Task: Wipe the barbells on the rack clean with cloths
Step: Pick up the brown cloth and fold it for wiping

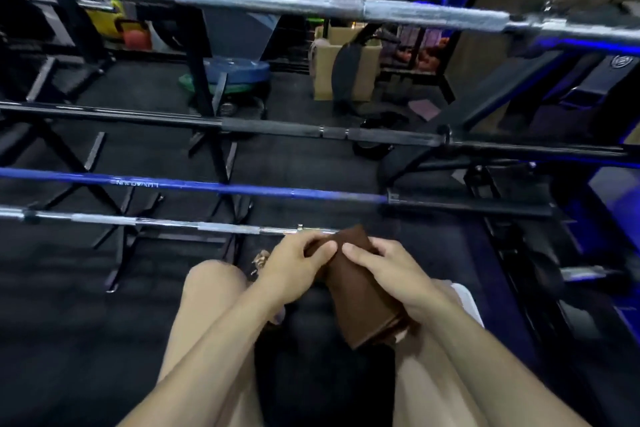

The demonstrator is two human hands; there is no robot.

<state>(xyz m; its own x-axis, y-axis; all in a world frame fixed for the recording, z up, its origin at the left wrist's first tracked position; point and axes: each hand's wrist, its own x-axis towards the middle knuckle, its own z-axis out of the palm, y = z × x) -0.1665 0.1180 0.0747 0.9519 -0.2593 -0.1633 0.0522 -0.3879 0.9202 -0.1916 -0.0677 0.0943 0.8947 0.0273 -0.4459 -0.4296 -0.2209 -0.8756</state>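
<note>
Several barbells lie across a rack in front of me: a silver barbell (pixel 277 3) at the top, a black barbell (pixel 284 128) below it, a blue barbell (pixel 214 186), and the lowest chrome barbell (pixel 166 224) nearest me. A folded brown cloth (pixel 360 291) is held between both hands just below the right end of the chrome bar. My left hand (pixel 294 263) pinches its upper edge, and my right hand (pixel 384 274) grips its right side. The cloth's top corner reaches up to the chrome bar; whether it touches is unclear.
The rack's black frame (pixel 491 204) stands at the right with blue lighting. Behind the bars are stacked weight plates (pixel 239 71), a cardboard box (pixel 329 69), kettlebells and shelves. My bare knees (pixel 211 284) are below the hands over dark rubber floor.
</note>
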